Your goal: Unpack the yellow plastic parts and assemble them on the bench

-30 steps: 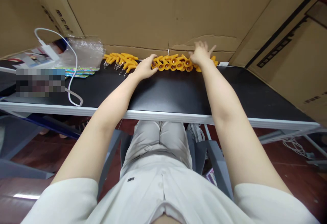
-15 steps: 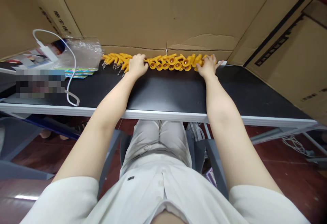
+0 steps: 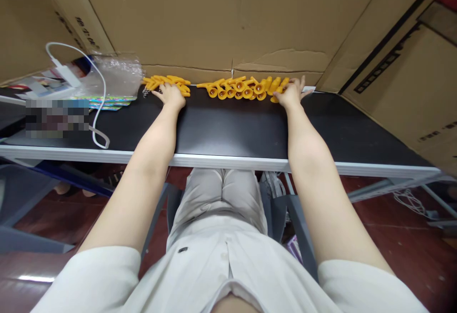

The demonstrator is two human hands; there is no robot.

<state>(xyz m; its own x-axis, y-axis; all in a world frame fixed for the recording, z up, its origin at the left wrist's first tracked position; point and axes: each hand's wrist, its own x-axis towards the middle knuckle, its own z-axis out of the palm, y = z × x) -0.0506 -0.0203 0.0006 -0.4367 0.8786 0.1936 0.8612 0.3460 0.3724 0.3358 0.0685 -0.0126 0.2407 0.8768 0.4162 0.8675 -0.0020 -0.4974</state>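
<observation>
Along the back of the black tabletop lies a row of yellow plastic pieces in two groups. The left group is yellow corkscrew handles [image 3: 176, 80] with thin metal spirals pointing forward. My left hand [image 3: 173, 96] rests against its front, fingers spread over the pieces and partly hiding the spirals. To the right, past a gap, yellow bell-ended sleeves [image 3: 240, 87] are stacked with their round openings facing me. At their right end my right hand [image 3: 292, 95] touches the last sleeves, thumb in front and fingers spread apart.
Cardboard walls [image 3: 200, 17] stand behind and at the right. Left on the black table [image 3: 228, 132] are a clear plastic bag [image 3: 119, 75], a white cable [image 3: 104, 79], colourful packets [image 3: 110, 103] and a blurred-out item. A white paper piece [image 3: 309, 89] lies beyond my right hand.
My left hand has moved left along the row, onto the corkscrew handles, and a gap beside the sleeves is now visible. My right hand stays at the right end with its fingers spread wider.
</observation>
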